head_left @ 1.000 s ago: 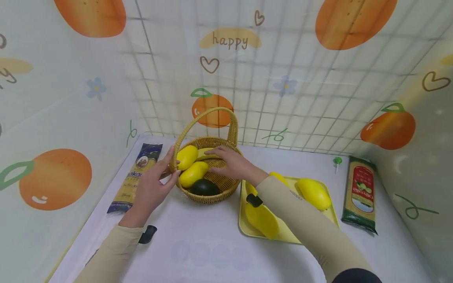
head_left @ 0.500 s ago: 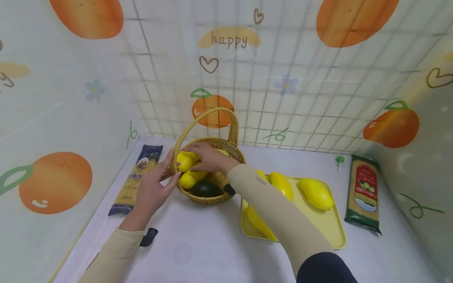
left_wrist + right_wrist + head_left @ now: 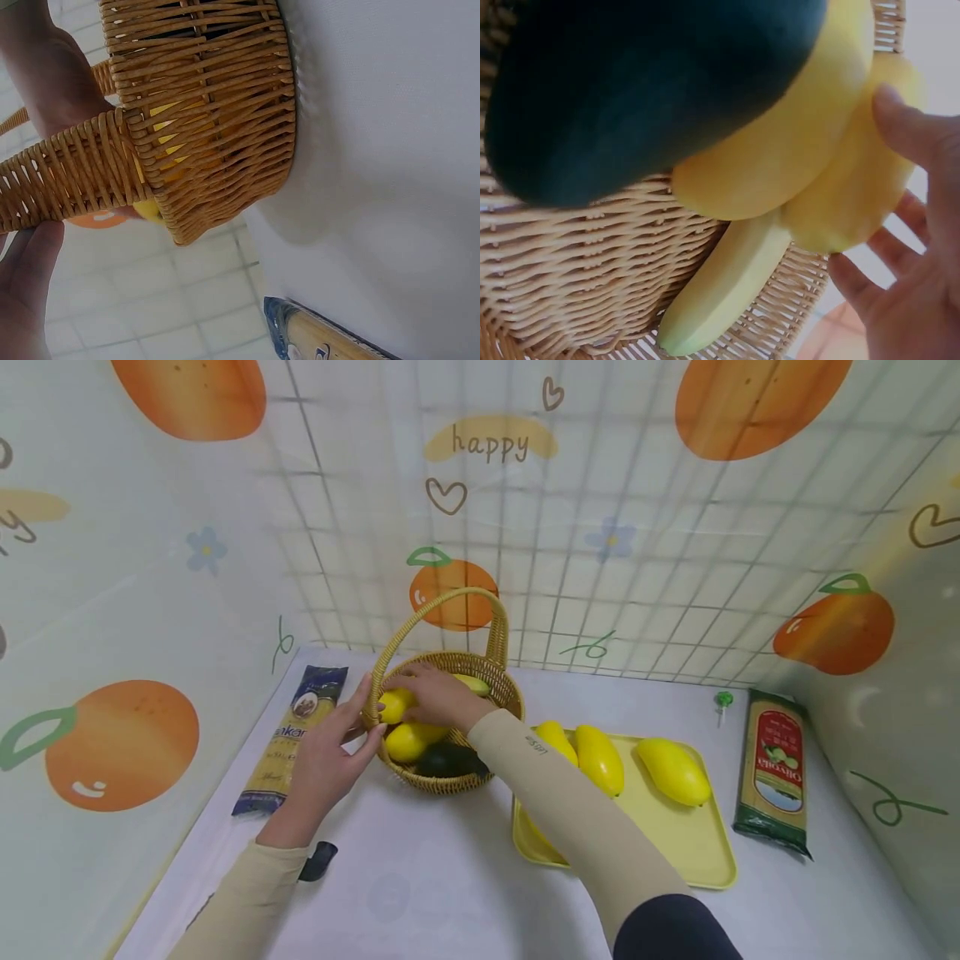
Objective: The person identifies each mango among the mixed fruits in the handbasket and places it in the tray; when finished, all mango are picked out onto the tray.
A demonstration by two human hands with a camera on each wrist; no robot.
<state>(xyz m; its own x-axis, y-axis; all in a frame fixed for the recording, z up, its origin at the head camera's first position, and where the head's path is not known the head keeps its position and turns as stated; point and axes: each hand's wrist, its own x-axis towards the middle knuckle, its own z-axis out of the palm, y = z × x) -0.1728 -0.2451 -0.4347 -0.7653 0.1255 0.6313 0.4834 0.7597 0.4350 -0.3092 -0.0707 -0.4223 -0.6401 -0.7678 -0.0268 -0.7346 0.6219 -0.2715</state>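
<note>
A wicker basket (image 3: 442, 785) with a tall handle stands near the back wall. My left hand (image 3: 322, 764) pinches the left base of its handle between thumb and fingers. Inside the basket, my right hand (image 3: 438, 697) holds a yellow mango (image 3: 855, 172), with the thumb on one side and the fingers round the other. Against it lies a second mango (image 3: 408, 742). A dark green avocado (image 3: 446, 760) sits at the front of the basket, and a banana (image 3: 472, 683) lies at the back, partly hidden by my right hand.
To the right, a yellow tray (image 3: 667, 852) bears several mangoes (image 3: 672, 771), one mostly covered by my right forearm. A pasta packet (image 3: 288, 743) lies left of the basket. A green lollipop (image 3: 723, 699) and another packet (image 3: 772, 777) are at far right.
My right hand has moved left inside the basket, from above the banana onto the leftmost mango, which has shifted slightly. The left hand has stayed at the handle.
</note>
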